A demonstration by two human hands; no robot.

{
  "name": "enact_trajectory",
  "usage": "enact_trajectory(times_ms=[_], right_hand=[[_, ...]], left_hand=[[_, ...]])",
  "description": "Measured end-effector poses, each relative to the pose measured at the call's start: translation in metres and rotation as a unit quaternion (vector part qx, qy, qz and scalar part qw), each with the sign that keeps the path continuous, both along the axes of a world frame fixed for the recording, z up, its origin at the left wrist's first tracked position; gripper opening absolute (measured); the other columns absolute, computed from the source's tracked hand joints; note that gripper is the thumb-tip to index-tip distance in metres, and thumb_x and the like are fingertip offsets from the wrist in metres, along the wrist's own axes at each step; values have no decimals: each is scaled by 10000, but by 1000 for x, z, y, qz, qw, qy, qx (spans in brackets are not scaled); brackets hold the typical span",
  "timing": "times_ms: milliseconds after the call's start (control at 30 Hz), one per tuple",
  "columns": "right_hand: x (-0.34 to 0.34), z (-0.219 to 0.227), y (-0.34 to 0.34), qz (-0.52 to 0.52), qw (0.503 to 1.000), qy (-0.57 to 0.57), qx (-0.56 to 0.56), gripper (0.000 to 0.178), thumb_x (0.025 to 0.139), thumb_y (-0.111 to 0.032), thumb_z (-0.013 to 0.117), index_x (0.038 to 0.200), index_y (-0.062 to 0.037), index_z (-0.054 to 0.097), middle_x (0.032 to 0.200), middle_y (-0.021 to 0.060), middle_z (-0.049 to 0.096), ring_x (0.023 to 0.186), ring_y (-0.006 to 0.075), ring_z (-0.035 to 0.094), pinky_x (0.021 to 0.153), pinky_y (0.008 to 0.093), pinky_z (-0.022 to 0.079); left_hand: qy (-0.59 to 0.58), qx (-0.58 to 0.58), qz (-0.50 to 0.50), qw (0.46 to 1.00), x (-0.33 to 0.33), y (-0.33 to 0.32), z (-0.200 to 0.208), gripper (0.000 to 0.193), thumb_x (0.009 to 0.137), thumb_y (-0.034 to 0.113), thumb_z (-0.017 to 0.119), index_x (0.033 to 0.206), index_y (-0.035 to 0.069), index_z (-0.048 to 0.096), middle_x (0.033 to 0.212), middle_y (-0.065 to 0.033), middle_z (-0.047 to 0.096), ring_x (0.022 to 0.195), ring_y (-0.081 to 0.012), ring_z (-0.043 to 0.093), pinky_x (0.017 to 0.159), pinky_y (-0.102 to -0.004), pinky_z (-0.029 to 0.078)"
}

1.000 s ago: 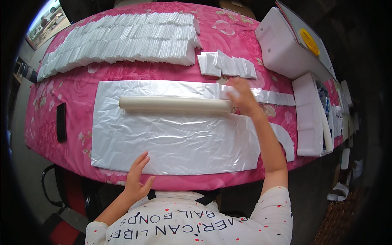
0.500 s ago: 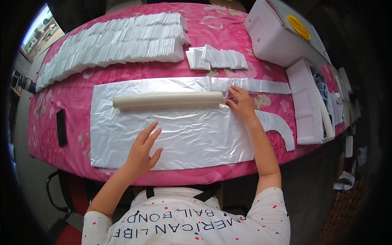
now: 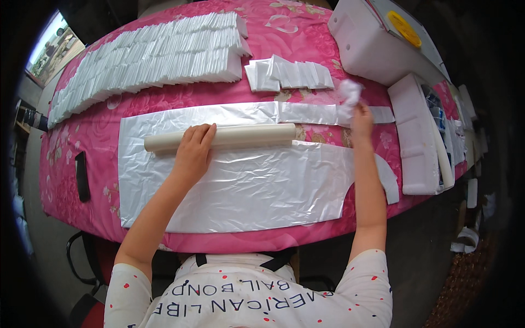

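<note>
A pale cylindrical tube [image 3: 254, 134] lies lengthwise on a large sheet of thin white plastic [image 3: 246, 188], apparently a flat bag with a notch and two long strips at its right end. My left hand [image 3: 192, 150] rests over the tube left of its middle, fingers together and curled on it. Farther right, my right hand [image 3: 362, 121] is raised above the upper strip [image 3: 309, 113]. It is closed on a crumpled piece of white plastic film [image 3: 350, 92], smeared by motion.
Rows of folded white plastic packets [image 3: 158, 54] stand at the far left, with a smaller group of packets [image 3: 290, 74] beside them. White foam boxes [image 3: 361, 44] occupy the right side, one holding a yellow ring [image 3: 403, 28]. A black phone-like slab [image 3: 82, 176] lies at left on the pink tablecloth [image 3: 57, 210].
My left hand has moved up from above the sheet onto the tube. My right hand has left the tube's right end, moving right, with crumpled film now in it.
</note>
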State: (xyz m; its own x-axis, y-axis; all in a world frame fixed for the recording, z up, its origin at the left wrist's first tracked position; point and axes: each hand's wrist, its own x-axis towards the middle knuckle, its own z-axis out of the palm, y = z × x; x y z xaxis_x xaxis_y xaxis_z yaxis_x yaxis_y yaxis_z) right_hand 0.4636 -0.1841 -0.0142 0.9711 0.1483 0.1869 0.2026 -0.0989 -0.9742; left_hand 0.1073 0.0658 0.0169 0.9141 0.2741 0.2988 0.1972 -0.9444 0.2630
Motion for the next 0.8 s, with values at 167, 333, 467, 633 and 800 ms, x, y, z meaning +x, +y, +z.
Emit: enact_trajectory(times_ms=[167, 333, 467, 633, 800], right_hand=[[87, -3, -95, -268, 962, -52, 11, 226, 800, -108, 500, 970, 20, 577, 868, 74, 583, 744, 182, 540, 661, 302, 442], [-65, 21, -43, 33, 985, -126, -109, 316, 820, -98, 561, 1106, 35, 551, 1077, 138, 588, 996, 241, 549, 890, 305, 415], [-194, 27, -33, 337, 873, -217, -278, 382, 781, -98, 615, 1154, -43, 559, 1218, 159, 531, 1169, 301, 472, 978, 378, 370], [-181, 9, -67, 310, 815, -302, -387, 493, 779, -152, 602, 1244, -40, 482, 1360, 158, 391, 1261, 324, 358, 1055, 425, 258], [-103, -1, -151, 122, 828, -281, -470, 407, 856, -139, 483, 1225, 33, 477, 1313, 203, 437, 1237, 335, 390, 1047, 398, 285]], left_hand=[[58, -59, -10, 997, 7, -5, 4, 522, 676, -73, 549, 1183, 42, 497, 1145, -134, 490, 1132, -334, 432, 1023, -433, 309], [106, 17, -170, 980, 3, -41, 9, 375, 723, 4, 549, 1089, 84, 537, 1162, -96, 509, 1188, -274, 420, 1052, -555, 203], [67, 58, -251, 964, 5, -94, 1, 251, 783, 122, 527, 1034, 119, 548, 1206, -69, 502, 1259, -243, 368, 1017, -621, 202], [92, 49, -243, 964, 15, -127, 7, 215, 761, 99, 574, 972, 84, 532, 1231, -87, 488, 1283, -258, 340, 993, -619, 268], [91, 38, -250, 963, 21, -124, 2, 234, 747, 64, 579, 975, 82, 532, 1234, -88, 483, 1285, -258, 334, 1012, -619, 252]])
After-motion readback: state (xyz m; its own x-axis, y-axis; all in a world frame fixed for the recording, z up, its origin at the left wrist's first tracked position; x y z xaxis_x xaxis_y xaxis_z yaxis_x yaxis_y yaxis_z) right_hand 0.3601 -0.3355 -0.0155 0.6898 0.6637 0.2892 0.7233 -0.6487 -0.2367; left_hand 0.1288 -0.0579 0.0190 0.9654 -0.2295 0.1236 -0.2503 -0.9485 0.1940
